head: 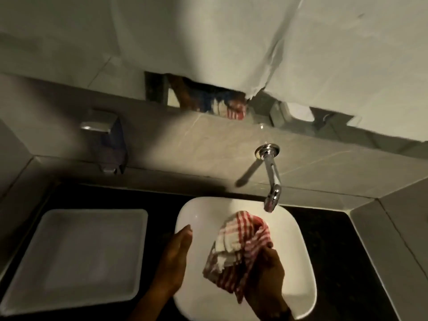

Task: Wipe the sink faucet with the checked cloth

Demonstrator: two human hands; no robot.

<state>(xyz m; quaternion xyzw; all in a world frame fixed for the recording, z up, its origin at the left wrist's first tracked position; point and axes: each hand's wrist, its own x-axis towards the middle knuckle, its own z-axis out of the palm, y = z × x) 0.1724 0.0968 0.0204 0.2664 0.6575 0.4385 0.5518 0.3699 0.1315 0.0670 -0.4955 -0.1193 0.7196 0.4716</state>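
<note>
A chrome faucet (271, 179) sticks out of the tiled wall and its spout ends above the back of a white basin (298, 246). Below the spout, over the basin, my right hand (266, 276) grips a bunched red-and-white checked cloth (238, 246). The cloth's top edge is a little below and left of the spout tip, not touching it. My left hand (173, 258) hovers flat with fingers straight, edge-on at the basin's left rim, holding nothing.
A white rectangular tray (76, 260) lies on the dark counter left of the basin. A metal soap dispenser (104, 140) hangs on the wall at left. Above, a mirror strip (208, 100) is mostly covered by white paper. Tiled walls close in both sides.
</note>
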